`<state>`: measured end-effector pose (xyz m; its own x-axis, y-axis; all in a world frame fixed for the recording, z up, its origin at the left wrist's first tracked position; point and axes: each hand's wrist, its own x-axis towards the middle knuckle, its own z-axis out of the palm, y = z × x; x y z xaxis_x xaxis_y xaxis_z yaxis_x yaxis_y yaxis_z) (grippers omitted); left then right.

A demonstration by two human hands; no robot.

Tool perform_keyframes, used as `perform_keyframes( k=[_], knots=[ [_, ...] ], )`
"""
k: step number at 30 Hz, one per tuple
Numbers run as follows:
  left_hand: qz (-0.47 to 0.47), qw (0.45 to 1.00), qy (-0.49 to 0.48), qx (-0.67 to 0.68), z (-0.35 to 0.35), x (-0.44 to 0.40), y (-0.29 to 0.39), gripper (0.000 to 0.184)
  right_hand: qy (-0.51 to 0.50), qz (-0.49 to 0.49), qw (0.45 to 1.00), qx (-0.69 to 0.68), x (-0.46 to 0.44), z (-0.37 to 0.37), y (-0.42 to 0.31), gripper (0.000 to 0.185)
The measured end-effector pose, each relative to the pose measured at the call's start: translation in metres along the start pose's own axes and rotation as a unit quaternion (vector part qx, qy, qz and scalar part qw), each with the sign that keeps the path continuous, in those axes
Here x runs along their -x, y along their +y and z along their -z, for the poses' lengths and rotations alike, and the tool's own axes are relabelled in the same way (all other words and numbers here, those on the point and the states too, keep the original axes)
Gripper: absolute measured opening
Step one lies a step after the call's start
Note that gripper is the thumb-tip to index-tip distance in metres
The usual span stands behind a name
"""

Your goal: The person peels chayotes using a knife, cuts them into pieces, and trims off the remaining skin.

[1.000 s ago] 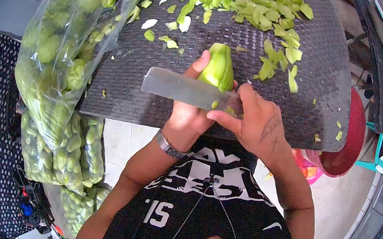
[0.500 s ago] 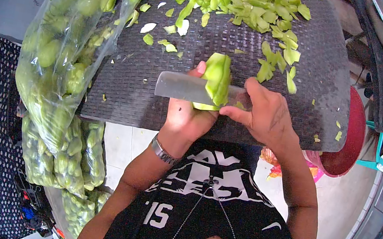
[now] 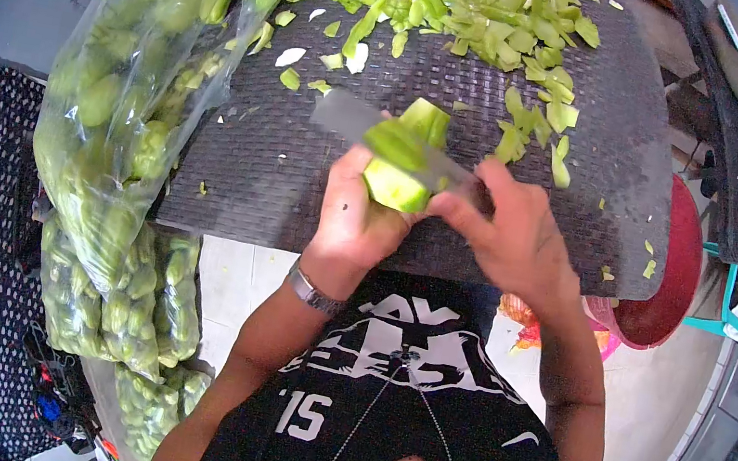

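My left hand (image 3: 349, 219) is closed around the underside of a partly peeled green chayote (image 3: 398, 189), which is held above the table's near edge. In my right hand (image 3: 525, 232) is a wide-bladed knife (image 3: 346, 116), its handle mostly hidden by the fingers. The blade slants across the chayote, its tip up and to the left, blurred by motion. A piece of green peel (image 3: 394, 141) lies against the blade. Pale cut flesh shows on the chayote's near side.
A dark woven-pattern tabletop (image 3: 293, 159) lies beneath my hands. Green peelings (image 3: 485, 6) are heaped at its far side, with loose scraps nearer. A clear bag of green vegetables (image 3: 135, 84) overhangs the left edge; more filled bags (image 3: 119, 296) sit below. A red tub (image 3: 668, 281) stands right.
The knife has tilted from nearly level to a slant, its tip rising. The chayote has turned in my left hand, showing more pale flesh. A green piece now lies over the blade.
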<state>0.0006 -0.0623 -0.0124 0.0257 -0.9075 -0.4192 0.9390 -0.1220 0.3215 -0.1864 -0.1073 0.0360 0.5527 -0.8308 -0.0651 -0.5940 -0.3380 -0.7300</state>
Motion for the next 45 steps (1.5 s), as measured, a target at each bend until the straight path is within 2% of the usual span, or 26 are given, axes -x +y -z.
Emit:
perform_keyframes(
  k=[1,4,7,10,13,14,16,17,19,21,22,25,28,29,32,33,36,37,38,40,41,44,45],
  knots=[
    [-0.007,1.000,0.010,-0.011,-0.005,0.007,-0.002,0.044,0.005,0.035,0.999,0.013,0.002,-0.006,0.000,0.065],
    [0.010,0.999,0.039,0.031,0.002,-0.002,-0.007,0.042,0.058,0.091,0.993,0.038,0.004,-0.014,0.001,0.051],
    [-0.001,0.998,0.053,-0.042,-0.004,-0.001,-0.006,0.045,0.057,0.122,0.989,0.067,0.001,-0.010,0.007,0.051],
    [0.048,0.993,-0.091,0.060,0.012,0.010,-0.002,0.050,0.066,0.098,0.988,0.100,-0.006,-0.004,0.015,0.063],
    [0.077,0.991,-0.082,-0.069,0.005,0.013,0.004,0.050,0.081,-0.010,0.994,0.075,-0.018,0.011,0.036,0.062],
    [0.078,0.993,-0.061,-0.071,0.000,0.017,0.006,0.050,0.065,-0.098,0.990,0.080,-0.020,0.023,0.038,0.062],
    [0.081,0.994,-0.023,-0.072,-0.009,0.023,0.006,0.049,0.091,-0.058,0.994,0.028,-0.022,0.027,0.055,0.063],
    [0.074,0.995,-0.009,-0.065,-0.006,0.019,0.006,0.050,0.029,-0.127,0.990,-0.047,-0.021,0.029,0.060,0.062],
    [0.059,0.997,0.016,-0.051,0.001,0.006,0.005,0.052,-0.093,-0.258,0.942,-0.191,-0.022,0.035,0.051,0.060],
    [0.024,0.997,-0.008,-0.068,0.000,0.004,0.004,0.047,-0.004,-0.103,0.992,-0.077,-0.017,0.022,0.042,0.059],
    [0.007,0.997,-0.017,-0.077,-0.001,0.005,0.003,0.044,0.038,-0.024,0.999,-0.020,-0.013,0.012,0.035,0.058],
    [-0.102,0.992,0.036,-0.066,-0.009,0.013,-0.013,0.039,-0.006,0.070,0.997,0.019,-0.001,0.004,0.001,0.052],
    [-0.119,0.989,0.059,-0.069,0.002,0.006,-0.018,0.045,0.046,0.134,0.988,0.058,-0.003,-0.010,0.002,0.054],
    [-0.125,0.988,0.065,-0.068,0.004,0.004,-0.019,0.047,0.057,0.111,0.989,0.073,-0.004,-0.009,0.003,0.053],
    [-0.028,0.985,-0.049,-0.161,0.004,0.012,0.002,0.047,0.074,0.014,0.992,0.097,-0.012,0.009,0.013,0.061],
    [-0.019,0.984,-0.046,-0.171,-0.004,0.015,0.002,0.051,0.027,-0.104,0.993,0.057,-0.014,0.025,0.007,0.059],
    [-0.009,0.992,0.007,-0.125,-0.011,0.019,0.005,0.054,0.037,-0.114,0.993,-0.025,-0.013,0.026,0.041,0.060],
    [-0.001,0.995,0.054,-0.086,-0.012,0.013,0.006,0.056,-0.066,-0.191,0.961,-0.187,-0.011,0.030,0.044,0.063],
    [-0.010,0.995,0.044,-0.095,-0.008,0.008,0.006,0.056,-0.121,-0.210,0.921,-0.304,-0.009,0.030,0.044,0.063],
    [-0.028,0.993,0.021,-0.112,-0.003,0.002,0.006,0.056,-0.223,-0.234,0.792,-0.519,-0.002,0.029,0.042,0.064],
    [-0.042,0.989,0.007,-0.144,-0.002,0.002,0.005,0.053,-0.224,-0.204,0.778,-0.550,0.001,0.024,0.037,0.063],
    [-0.017,0.982,-0.023,-0.188,-0.008,0.006,0.010,0.044,-0.117,-0.216,0.894,-0.376,-0.001,0.004,0.038,0.064],
    [-0.003,0.984,-0.017,-0.180,-0.010,0.007,0.011,0.043,-0.085,-0.152,0.941,-0.291,0.002,0.001,0.033,0.060]
  ],
)
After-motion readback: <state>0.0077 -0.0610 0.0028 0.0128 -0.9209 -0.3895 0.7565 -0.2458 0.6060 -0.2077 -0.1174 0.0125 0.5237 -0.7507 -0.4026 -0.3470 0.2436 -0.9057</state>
